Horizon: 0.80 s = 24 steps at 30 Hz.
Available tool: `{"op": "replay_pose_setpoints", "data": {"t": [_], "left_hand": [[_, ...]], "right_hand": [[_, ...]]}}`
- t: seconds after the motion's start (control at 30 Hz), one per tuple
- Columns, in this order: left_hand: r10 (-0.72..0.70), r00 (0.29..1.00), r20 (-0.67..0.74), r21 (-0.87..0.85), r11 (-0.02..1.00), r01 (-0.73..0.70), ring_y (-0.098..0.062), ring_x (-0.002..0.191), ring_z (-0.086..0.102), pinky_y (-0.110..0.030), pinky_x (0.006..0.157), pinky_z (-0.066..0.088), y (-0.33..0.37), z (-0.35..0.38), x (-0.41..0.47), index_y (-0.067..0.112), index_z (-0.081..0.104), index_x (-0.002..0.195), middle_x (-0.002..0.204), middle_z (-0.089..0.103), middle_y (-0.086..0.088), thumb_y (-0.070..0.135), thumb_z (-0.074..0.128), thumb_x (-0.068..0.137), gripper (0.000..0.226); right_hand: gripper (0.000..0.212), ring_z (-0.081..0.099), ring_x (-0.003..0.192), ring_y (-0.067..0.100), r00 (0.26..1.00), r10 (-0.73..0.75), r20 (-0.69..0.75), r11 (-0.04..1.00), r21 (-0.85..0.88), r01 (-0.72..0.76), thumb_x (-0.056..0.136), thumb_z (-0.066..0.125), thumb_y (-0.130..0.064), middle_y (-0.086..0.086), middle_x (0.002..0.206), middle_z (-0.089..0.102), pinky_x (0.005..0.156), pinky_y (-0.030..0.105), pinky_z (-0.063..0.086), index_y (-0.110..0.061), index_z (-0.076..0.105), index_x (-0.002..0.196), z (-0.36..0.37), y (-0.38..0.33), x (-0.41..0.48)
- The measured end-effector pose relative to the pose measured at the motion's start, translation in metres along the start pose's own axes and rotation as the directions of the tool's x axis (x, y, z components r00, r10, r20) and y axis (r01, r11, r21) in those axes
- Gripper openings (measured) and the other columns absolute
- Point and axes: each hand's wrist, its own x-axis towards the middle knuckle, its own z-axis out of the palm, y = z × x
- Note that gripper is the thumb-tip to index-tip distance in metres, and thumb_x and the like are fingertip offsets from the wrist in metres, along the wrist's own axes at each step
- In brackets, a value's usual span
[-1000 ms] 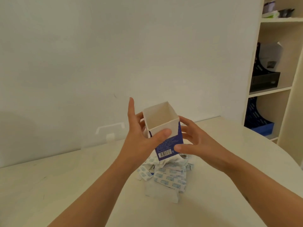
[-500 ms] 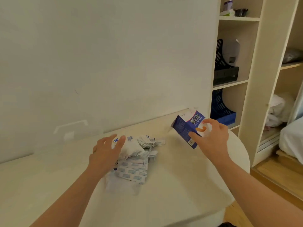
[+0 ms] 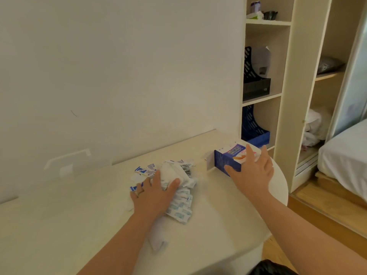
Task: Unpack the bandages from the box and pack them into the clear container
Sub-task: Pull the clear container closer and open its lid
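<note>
- We see the left hand's fingers [image 3: 156,176] spread apart and lying fairly straight on the heap of bandages [image 3: 179,203]. The thumb presses on the white wrappers at the heap's upper part, and one finger wears a ring.
- The left hand [image 3: 154,195] rests palm down on the near left part of the heap, covering it. We see nothing pinched or lifted.
- The right hand's fingers [image 3: 249,155] are also apart and straight. One lies along the top face of the box [image 3: 223,160], and the thumb touches the box's near lower edge.
- The right hand [image 3: 253,172] sits over the right half of the box with its palm open rather than wrapped round it.
- The box is blue and white and lies on its side on the worktop [image 3: 59,225], close to the rounded right edge. A flap stands open at its left end.
- The bandages lie loose on the worktop between the two hands, well apart from the box. Some are in blue-printed wrappers and some in plain white ones.
- A blurred white sheet or packet lies beside the left forearm, nearer to us.
- The clear container [image 3: 68,162] stands at the back left by the wall, well apart from the heap. We cannot tell what is in it.
- To the right a shelf unit [image 3: 286,96] holds a black file holder [image 3: 256,86] and a blue file holder [image 3: 256,133].
- Beyond the shelf unit are a bed [image 3: 345,155] and a wooden floor [image 3: 327,211].
</note>
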Motion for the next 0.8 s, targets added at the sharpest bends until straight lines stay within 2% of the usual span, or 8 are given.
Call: {"op": "replay_pose_setpoints", "data": {"t": [0.17,0.27,0.33,0.43,0.53,0.57,0.63,0.8], "left_hand": [[0.043,0.999,0.017,-0.109,0.993,-0.041,-0.029,0.144,0.008,-0.051,0.115,0.002,0.023,0.006,0.009,0.033,0.004,0.149,0.157,0.012,-0.006,0.075,0.026,0.083,0.081],[0.097,0.994,0.048,-0.332,0.94,-0.076,-0.025,0.144,0.015,-0.047,0.116,0.009,0.02,-0.007,0.014,0.031,0.011,0.149,0.156,0.014,-0.008,0.073,0.031,0.083,0.08],[0.154,0.988,-0.002,-0.422,0.895,-0.141,-0.022,0.14,0.024,-0.039,0.115,0.017,0.007,-0.024,0.01,0.027,0.024,0.147,0.153,0.024,-0.007,0.063,0.034,0.09,0.068],[0.215,0.969,-0.12,-0.477,0.844,-0.246,-0.012,0.129,0.039,-0.021,0.099,0.025,-0.024,-0.059,-0.003,0.026,0.046,0.135,0.14,0.042,0.001,0.044,0.038,0.096,0.043],[0.255,0.907,-0.336,-0.269,0.897,-0.352,-0.013,0.104,0.052,-0.022,0.093,0.032,-0.067,-0.093,-0.01,0.022,0.055,0.125,0.13,0.05,0.004,0.03,0.05,0.095,0.032],[0.254,0.887,-0.385,-0.191,0.919,-0.346,-0.015,0.101,0.053,-0.025,0.095,0.033,-0.081,-0.102,-0.01,0.022,0.056,0.124,0.128,0.05,0.003,0.028,0.054,0.093,0.032],[0.233,0.863,-0.449,-0.061,0.955,-0.289,-0.021,0.115,0.049,-0.033,0.103,0.031,-0.11,-0.117,-0.008,0.02,0.057,0.123,0.129,0.052,0.0,0.025,0.058,0.09,0.034],[0.234,0.816,-0.528,0.107,0.972,-0.21,-0.025,0.128,0.041,-0.04,0.11,0.026,-0.155,-0.138,-0.009,0.021,0.056,0.127,0.134,0.05,-0.003,0.025,0.061,0.087,0.041]], "right_hand": [[0.066,0.013,0.14,0.024,0.928,-0.352,-0.124,0.924,0.109,0.365,0.08,0.068,-0.039,0.005,0.153,0.017,0.113,0.04,0.014,-0.028,0.038,0.139,-0.016,-0.029,-0.027],[0.049,0.024,0.133,0.011,0.823,-0.567,0.026,0.806,0.221,0.548,0.082,0.065,-0.039,-0.006,0.144,0.032,0.111,0.031,0.023,-0.03,0.049,0.128,-0.02,-0.055,-0.057],[0.047,0.025,0.133,0.009,0.723,-0.67,0.168,0.739,0.251,0.626,0.084,0.061,-0.046,-0.008,0.143,0.035,0.113,0.033,0.022,-0.033,0.05,0.127,-0.014,-0.071,-0.076],[0.061,0.008,0.142,0.013,0.499,-0.748,0.437,0.629,0.23,0.742,0.081,0.046,-0.066,-0.006,0.153,0.021,0.117,0.037,0.0,-0.039,0.041,0.135,0.007,-0.092,-0.1],[0.078,-0.014,0.144,0.016,0.281,-0.67,0.687,0.511,0.153,0.846,0.075,0.018,-0.078,-0.004,0.158,-0.005,0.113,0.044,-0.019,-0.043,0.021,0.144,0.033,-0.107,-0.116],[0.078,-0.017,0.144,0.017,0.259,-0.638,0.725,0.493,0.127,0.861,0.075,0.012,-0.077,-0.004,0.158,-0.009,0.112,0.044,-0.022,-0.043,0.016,0.145,0.04,-0.109,-0.116],[0.075,-0.018,0.143,0.017,0.27,-0.609,0.746,0.478,0.073,0.875,0.078,0.004,-0.073,-0.004,0.158,-0.012,0.112,0.045,-0.022,-0.043,0.008,0.146,0.051,-0.117,-0.113],[0.103,-0.007,0.145,0.018,0.351,-0.584,0.732,0.458,-0.06,0.887,0.054,-0.024,-0.067,-0.002,0.159,0.0,0.114,0.044,-0.013,-0.04,0.01,0.147,0.063,-0.13,-0.095]]}}
